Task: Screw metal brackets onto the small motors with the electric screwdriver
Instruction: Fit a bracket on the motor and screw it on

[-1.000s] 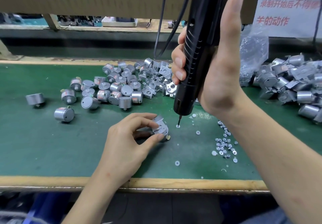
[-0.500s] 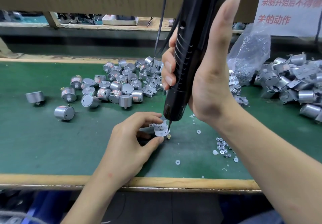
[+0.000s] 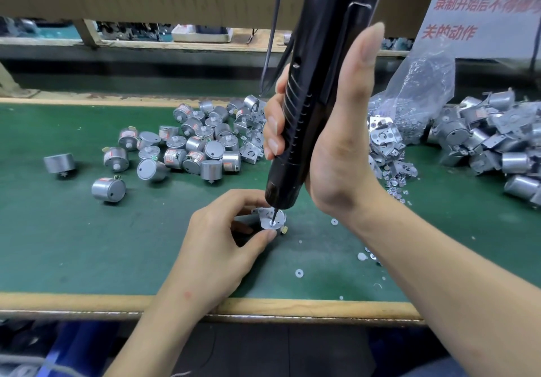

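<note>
Green mat [image 3: 73,244], motor pile [image 3: 190,148] at back. Left hand [image 3: 216,247] pinches motor [image 3: 270,219] on mat near front edge. Right hand [image 3: 339,148] wraps upright screwdriver [image 3: 307,98], bit touching motor top. Washers [image 3: 299,273] scattered just right.

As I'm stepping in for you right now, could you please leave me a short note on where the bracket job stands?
Left hand pinches the small round silver motor, with a metal bracket on top, on the green mat.
Right hand grips the black electric screwdriver upright, with the bit tip on the motor's top.
Done: bracketed motors are piled at the right.
Left: seat this screw, then work through the heap of bare silver motors behind, with loose brackets beside it.
</note>
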Tool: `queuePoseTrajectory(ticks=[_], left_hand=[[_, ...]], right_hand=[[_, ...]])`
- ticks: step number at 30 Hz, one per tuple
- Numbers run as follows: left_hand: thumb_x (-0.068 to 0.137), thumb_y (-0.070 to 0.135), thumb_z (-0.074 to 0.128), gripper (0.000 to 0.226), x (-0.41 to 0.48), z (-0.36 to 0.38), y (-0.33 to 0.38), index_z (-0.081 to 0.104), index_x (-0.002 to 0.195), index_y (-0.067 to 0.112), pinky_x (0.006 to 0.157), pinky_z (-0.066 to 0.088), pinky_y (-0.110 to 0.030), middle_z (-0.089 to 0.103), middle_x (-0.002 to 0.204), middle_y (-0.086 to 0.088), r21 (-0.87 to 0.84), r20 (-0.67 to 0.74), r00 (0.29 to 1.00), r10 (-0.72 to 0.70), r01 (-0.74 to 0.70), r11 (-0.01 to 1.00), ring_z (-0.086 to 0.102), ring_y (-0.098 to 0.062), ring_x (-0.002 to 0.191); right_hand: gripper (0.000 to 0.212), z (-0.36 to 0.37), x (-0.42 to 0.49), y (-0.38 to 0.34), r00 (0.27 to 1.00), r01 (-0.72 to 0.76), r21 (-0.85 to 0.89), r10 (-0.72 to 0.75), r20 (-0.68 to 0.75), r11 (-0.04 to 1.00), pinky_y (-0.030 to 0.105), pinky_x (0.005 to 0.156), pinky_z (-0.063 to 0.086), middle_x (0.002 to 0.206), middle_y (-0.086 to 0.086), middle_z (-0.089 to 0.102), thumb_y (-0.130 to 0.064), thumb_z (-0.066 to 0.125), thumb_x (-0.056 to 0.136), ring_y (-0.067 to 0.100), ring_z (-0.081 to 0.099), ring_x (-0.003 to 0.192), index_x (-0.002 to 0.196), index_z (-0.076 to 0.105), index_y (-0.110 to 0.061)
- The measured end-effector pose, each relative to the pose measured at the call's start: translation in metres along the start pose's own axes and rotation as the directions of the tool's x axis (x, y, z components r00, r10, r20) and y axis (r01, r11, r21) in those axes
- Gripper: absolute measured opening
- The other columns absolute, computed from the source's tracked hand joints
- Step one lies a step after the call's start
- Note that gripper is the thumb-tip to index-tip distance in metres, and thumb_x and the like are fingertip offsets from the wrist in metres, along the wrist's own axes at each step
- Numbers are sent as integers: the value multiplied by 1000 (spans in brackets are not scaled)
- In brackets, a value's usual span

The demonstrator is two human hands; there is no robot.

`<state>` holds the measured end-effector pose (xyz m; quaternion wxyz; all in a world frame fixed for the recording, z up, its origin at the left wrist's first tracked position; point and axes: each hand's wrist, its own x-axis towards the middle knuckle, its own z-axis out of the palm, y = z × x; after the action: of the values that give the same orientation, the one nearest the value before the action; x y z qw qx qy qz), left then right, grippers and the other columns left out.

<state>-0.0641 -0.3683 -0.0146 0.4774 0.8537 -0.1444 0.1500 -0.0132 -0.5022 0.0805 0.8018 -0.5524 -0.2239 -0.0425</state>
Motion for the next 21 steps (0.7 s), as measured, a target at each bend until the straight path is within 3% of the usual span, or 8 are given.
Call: queuePoseTrajectory(ticks=[6, 9, 13, 17, 21], left_hand=[[76, 7, 83, 45, -2, 0, -1, 66, 111, 30, 74, 48, -9, 69, 101, 22, 26, -2, 1000, -23, 23, 999, 66, 0, 91], [75, 12, 83, 46, 0, 1, 1, 65, 112, 31, 72, 43, -5, 67, 98, 22, 105, 27, 1000, 11, -14, 994, 61, 5, 89], [76, 20, 83, 39, 2, 4, -1, 63, 104, 36, 69, 40, -8, 66, 87, 22, 144, 45, 999, 1, -8, 989, 59, 4, 79], [77, 28, 82, 45, 4, 7, -3, 46, 88, 54, 67, 36, -12, 60, 83, 29, 235, 59, 998, -10, -4, 972, 53, -1, 80], [77, 30, 82, 45, 4, 7, -2, 44, 86, 53, 66, 33, -11, 56, 83, 34, 263, 57, 998, -17, 2, 965, 49, -1, 78]], right_hand=[[74, 5, -1, -1, 1000, 5, -46, -5, 4, 999, 34, 52, 39, 52, 5, 45, -85, 34, 82, 24, 41, 45, 70, 50, -14], [77, 10, -2, -2, 999, 34, -70, -33, 14, 997, 34, 49, 40, 52, 5, 45, -86, 37, 63, 22, 41, 43, 74, 49, -11], [82, 14, -3, -1, 998, 64, -95, -62, 27, 993, 34, 47, 39, 52, 2, 46, -88, 39, 62, 22, 41, 42, 76, 48, -8], [99, 21, -7, 0, 993, 84, -120, -73, 93, 989, 32, 45, 38, 51, -2, 47, -91, 42, 64, 20, 43, 40, 77, 41, 7], [103, 21, -9, -1, 992, 96, -154, -81, 100, 983, 30, 44, 38, 51, -1, 47, -90, 41, 65, 18, 43, 40, 80, 43, 12]])
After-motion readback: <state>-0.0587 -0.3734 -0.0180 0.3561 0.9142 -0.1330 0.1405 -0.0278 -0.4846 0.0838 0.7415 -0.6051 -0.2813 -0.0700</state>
